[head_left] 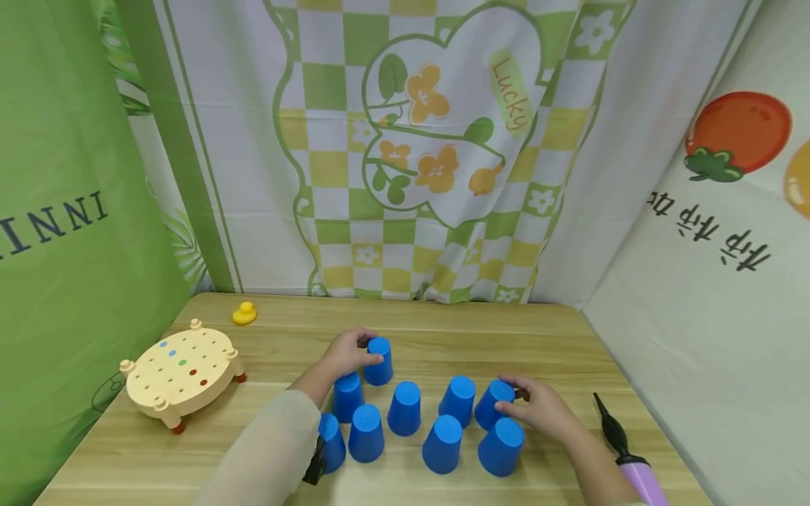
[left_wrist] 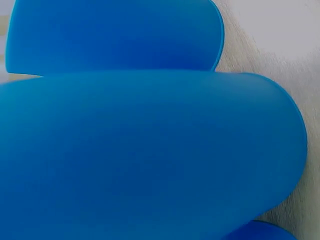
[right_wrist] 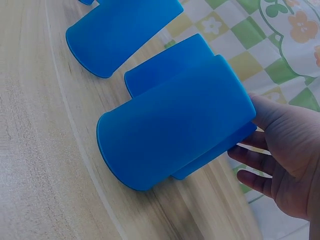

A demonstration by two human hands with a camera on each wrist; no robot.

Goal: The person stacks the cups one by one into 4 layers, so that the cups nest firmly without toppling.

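Observation:
Several upside-down blue cups stand on the wooden table. At the back of the left group, my left hand (head_left: 350, 353) holds a blue cup (head_left: 380, 364) between thumb and fingers. Close-up cups (left_wrist: 150, 150) fill the left wrist view, and that hand is hidden there. On the right side, my right hand (head_left: 539, 406) grips another blue cup (head_left: 491, 405) near its top. A nearer cup (right_wrist: 175, 120) partly covers the gripped one in the right wrist view, where the curled fingers (right_wrist: 257, 161) show. A cup (head_left: 404, 409) stands between the two hands.
A round cream pegboard (head_left: 180, 369) with short legs is at the left. Behind it sits a yellow rubber duck (head_left: 244, 313). A purple and black hand pump (head_left: 633, 460) lies by the right edge. Printed curtains (head_left: 418, 267) enclose the table (head_left: 278, 323).

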